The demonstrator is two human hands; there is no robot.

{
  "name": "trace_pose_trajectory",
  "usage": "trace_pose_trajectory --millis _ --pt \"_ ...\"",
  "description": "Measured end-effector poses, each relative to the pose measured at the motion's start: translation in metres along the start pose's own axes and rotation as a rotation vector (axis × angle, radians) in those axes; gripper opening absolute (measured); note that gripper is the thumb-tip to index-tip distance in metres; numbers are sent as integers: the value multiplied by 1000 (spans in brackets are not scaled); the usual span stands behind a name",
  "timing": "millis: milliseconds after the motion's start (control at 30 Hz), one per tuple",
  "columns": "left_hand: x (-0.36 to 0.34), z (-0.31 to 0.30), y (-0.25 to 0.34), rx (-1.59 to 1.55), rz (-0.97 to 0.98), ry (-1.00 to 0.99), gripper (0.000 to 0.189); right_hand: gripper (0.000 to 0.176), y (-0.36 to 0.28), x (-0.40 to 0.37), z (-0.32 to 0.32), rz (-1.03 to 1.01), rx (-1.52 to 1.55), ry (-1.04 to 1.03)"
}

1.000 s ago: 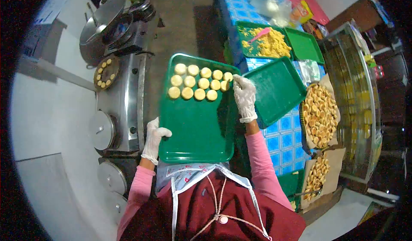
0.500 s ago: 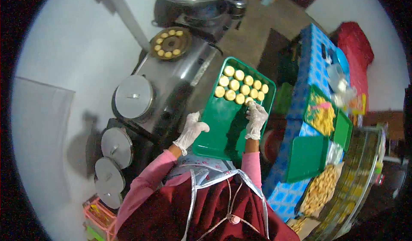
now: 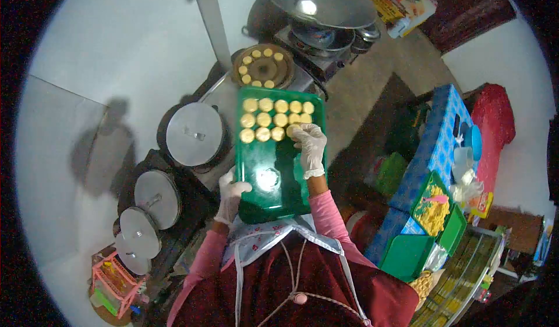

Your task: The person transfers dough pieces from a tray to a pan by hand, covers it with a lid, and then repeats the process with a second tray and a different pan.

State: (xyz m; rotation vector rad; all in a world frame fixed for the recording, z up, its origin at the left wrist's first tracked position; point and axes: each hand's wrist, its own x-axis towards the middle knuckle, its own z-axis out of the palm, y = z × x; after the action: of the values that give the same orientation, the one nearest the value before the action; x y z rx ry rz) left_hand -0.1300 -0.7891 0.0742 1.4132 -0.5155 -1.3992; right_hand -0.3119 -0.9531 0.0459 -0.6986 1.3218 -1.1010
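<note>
A green tray (image 3: pixel 248 202) is held out in front of me, with rows of small round pale-yellow pastries (image 3: pixel 265 104) at its far end. My left hand (image 3: pixel 230 198), in a white glove, grips the tray's left edge with the thumb over the rim. Inside the tray, my gloved right hand (image 3: pixel 311 147) has its fingertips closed on a pastry (image 3: pixel 293 131) at the right end of the nearest row. Just beyond the tray's far edge, a round brown pan (image 3: pixel 263 69) on the stove has a ring of similar pastries in it.
Several lidded pots (image 3: pixel 195 133) line the left wall. A large wok (image 3: pixel 326 4) stands on a burner at the back. On the right, a blue-patterned table (image 3: pixel 434 146) bears a green container of yellow filling (image 3: pixel 434 210). A pink basket (image 3: pixel 116 283) sits lower left.
The tray has swung left and now overlaps the stove and the pan's near edge. My right hand has moved left with it, still at the nearest row's right end.
</note>
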Motion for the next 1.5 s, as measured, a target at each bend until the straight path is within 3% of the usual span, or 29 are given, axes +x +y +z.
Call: trace_pose_trajectory --millis 133,167,233,333,433,467,567,600,700,833,867,967,1067,1167,1200,1267,1300,1400,1433,1500 --pt "-6 -21 4 31 108 213 41 12 -35 41 22 -177 40 -116" --pt "-7 -21 8 -26 120 282 39 9 -38 65 29 -72 175 -133" --pt "-6 -22 14 -82 123 399 36 10 -34 130 34 -267 -70 -202" --pt "-4 -16 33 -105 150 569 34 15 -22 219 66 -192 -415 -380" --pt "9 -2 46 -113 179 705 37 23 17 307 95 -486 -922 -550" --pt "15 2 49 -132 165 744 38 26 11 321 106 -339 -1087 -633" --pt "32 10 51 -325 90 874 41 30 51 367 123 -332 -1136 -752" --pt "38 11 49 -368 71 891 43 34 51 374 130 -234 -1229 -851" --pt "44 13 52 -374 44 923 46 35 55 380 138 -329 -1410 -949" --pt "53 11 42 -387 21 1043 46 31 60 380 141 -309 -1526 -931" --pt "52 11 41 -393 26 1013 45 31 60 380 138 -451 -1572 -971" --pt "58 16 56 -426 32 964 41 30 51 376 142 -153 -1489 -914" --pt "61 15 47 -435 24 963 40 25 47 369 145 -410 -1658 -995" --pt "64 8 50 -352 17 881 42 27 38 355 142 -688 -1437 -768" --pt "65 7 52 -329 7 856 43 23 33 344 148 -835 -1082 -735" --pt "67 6 53 -296 -4 813 43 21 0 283 163 -410 -644 -681" --pt "68 5 50 -283 -2 792 43 21 -6 265 167 -614 -628 -728" --pt "76 4 38 -314 47 682 44 19 -6 222 181 -686 -743 -910" --pt "78 3 32 -334 73 642 45 17 -2 213 184 -862 -835 -854" --pt "81 7 23 -374 74 668 47 19 0 205 189 -714 -1281 -836"
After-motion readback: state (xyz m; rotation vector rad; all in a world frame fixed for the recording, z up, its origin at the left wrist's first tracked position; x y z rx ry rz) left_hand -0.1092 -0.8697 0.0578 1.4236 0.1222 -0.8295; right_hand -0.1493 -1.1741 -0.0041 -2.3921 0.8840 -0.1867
